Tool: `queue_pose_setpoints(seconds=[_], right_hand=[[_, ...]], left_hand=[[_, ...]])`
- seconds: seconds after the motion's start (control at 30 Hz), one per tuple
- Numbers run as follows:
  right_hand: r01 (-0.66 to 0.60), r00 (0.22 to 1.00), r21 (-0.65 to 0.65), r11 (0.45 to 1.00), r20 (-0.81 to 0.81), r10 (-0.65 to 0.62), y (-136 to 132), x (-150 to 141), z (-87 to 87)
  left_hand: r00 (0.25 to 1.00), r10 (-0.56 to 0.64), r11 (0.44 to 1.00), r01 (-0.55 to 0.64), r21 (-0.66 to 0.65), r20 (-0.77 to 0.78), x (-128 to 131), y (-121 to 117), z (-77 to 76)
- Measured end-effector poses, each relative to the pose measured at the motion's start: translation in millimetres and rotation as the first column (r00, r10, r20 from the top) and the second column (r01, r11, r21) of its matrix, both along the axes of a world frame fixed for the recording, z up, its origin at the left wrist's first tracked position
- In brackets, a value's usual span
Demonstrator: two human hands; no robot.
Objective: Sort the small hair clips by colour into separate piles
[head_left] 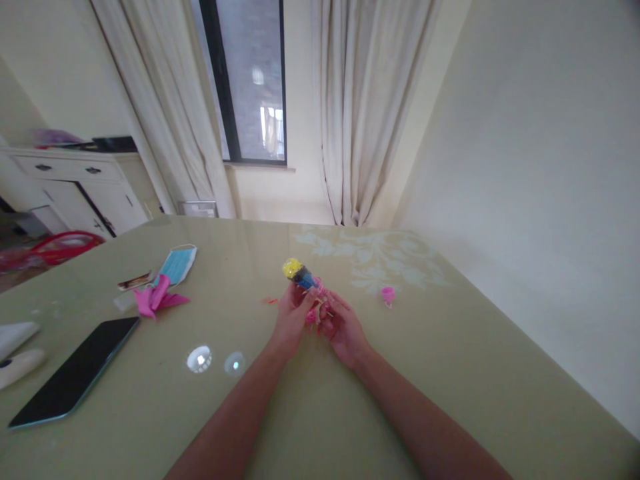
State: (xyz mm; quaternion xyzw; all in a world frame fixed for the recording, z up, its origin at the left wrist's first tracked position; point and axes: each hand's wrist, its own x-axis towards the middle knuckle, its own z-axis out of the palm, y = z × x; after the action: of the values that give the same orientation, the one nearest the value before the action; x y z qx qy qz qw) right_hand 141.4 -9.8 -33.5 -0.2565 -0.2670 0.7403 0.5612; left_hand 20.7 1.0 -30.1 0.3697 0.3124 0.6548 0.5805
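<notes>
A small tube-like thing (300, 274), yellow at its tip and dark and blue below, leans up and left out of my left hand (291, 317). Thumb and fingers of that hand are closed round its lower end. My right hand (345, 332) meets it from the right, fingertips pinched on tangled pink strands (312, 316) at the tube's base. Fingers partly hide the strands, so their exact form is unclear. Both hands are just above the table. To the right lies a small pink cup-shaped piece (387, 295), and a few orange-red bits (271, 301) lie just left of the hands.
On the table (480, 373) at left are a dark-screened tablet (75, 373), a pink folded piece (157, 298), a blue face mask (176, 265) and a white object (20, 367). A wall (550, 200) borders the right side; curtains (365, 107) hang beyond the far edge.
</notes>
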Motion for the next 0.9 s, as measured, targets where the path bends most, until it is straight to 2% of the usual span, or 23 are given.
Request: queue_pose_setpoints(seconds=[0.1,0.2,0.43,0.5,0.57,0.67,0.73,0.83,0.9], right_hand=[[-0.071,0.997,0.012,0.997,-0.014,0.071,-3.9,-2.3,1.9],[-0.067,0.998,0.033,0.997,0.009,0.067,-3.3,-2.4,-0.1],[0.120,0.963,0.121,0.985,0.228,-0.146,3.7,-0.4,-8.3],[0.164,0.909,0.187,0.969,0.353,-0.222,6.1,2.1,-10.4],[0.172,0.802,0.310,0.935,0.507,-0.315,8.5,5.4,-12.5],[0.097,0.613,0.503,0.859,0.650,-0.450,10.2,9.7,-15.2],[0.053,0.570,0.560,0.826,0.663,-0.486,10.0,11.0,-16.2],[0.076,0.647,0.561,0.824,0.601,-0.469,9.4,11.1,-16.8],[0.101,0.749,0.493,0.864,0.534,-0.393,9.4,10.0,-17.3]], left_hand=[[0.999,-0.038,0.999,0.038,0.001,0.024,3.4,-0.7,-2.3],[0.997,-0.071,0.997,0.070,0.011,0.016,4.6,-1.7,-3.7],[0.999,-0.038,0.999,0.038,0.020,0.017,2.0,-1.0,-0.5],[1.000,0.004,1.000,-0.004,0.016,0.024,-1.9,1.0,1.6],[0.998,0.063,0.998,-0.063,0.007,0.022,-6.9,3.6,3.1],[0.990,0.141,0.990,-0.141,0.010,-0.013,-12.8,6.8,3.8],[0.984,0.172,0.985,-0.171,0.024,-0.041,-13.5,7.2,3.8],[0.987,0.156,0.988,-0.154,0.030,-0.051,-10.5,5.4,4.1],[0.994,0.107,0.994,-0.107,0.010,-0.001,-7.9,3.8,4.6]])
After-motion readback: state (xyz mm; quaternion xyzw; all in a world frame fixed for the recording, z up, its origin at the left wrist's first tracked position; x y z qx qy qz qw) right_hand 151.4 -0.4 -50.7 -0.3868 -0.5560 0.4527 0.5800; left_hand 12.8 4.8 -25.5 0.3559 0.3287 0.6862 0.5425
